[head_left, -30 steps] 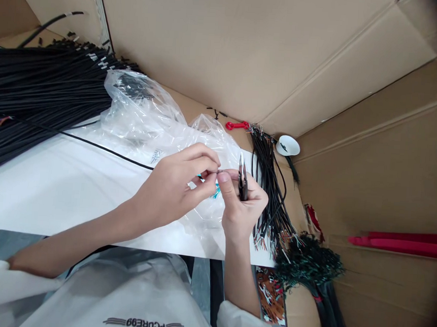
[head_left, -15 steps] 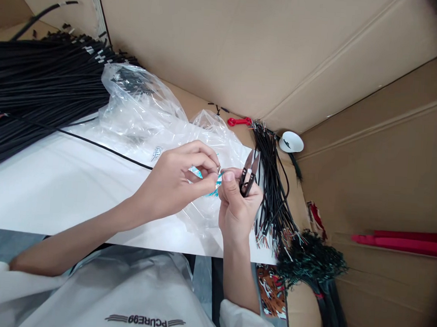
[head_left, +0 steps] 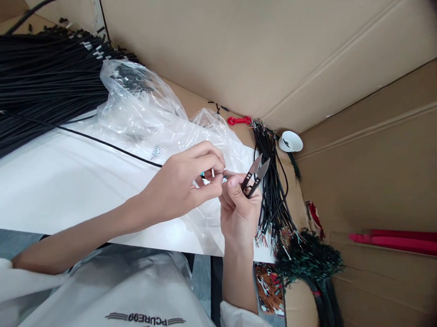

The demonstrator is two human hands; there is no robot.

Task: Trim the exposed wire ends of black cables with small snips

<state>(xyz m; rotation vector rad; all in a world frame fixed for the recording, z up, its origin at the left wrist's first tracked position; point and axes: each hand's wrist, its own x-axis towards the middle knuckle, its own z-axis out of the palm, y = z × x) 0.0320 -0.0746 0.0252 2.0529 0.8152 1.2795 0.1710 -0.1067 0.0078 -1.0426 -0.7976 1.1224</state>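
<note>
My left hand [head_left: 180, 183] is closed in a pinch at its fingertips, meeting the thumb of my right hand [head_left: 240, 207] over a clear plastic bag [head_left: 162, 120]. A tiny piece sits between the two pinches; I cannot make out what it is. My right hand also grips small black thread snips [head_left: 254, 175], their blades apart and pointing up and right. One thin black cable [head_left: 94, 140] runs across the white table [head_left: 54, 188] toward my hands.
A large heap of black cables [head_left: 34, 78] fills the left. A bundle of short black wires [head_left: 272, 186] lies right of my hands, with a red clip [head_left: 239, 120] and a small white dish [head_left: 291, 141] behind. Cardboard walls enclose the table. Red strips [head_left: 399, 241] lie at right.
The snips in my right hand have tipped to the right and their blades have spread. My left fingers first loosened, then closed again on the pinch.
</note>
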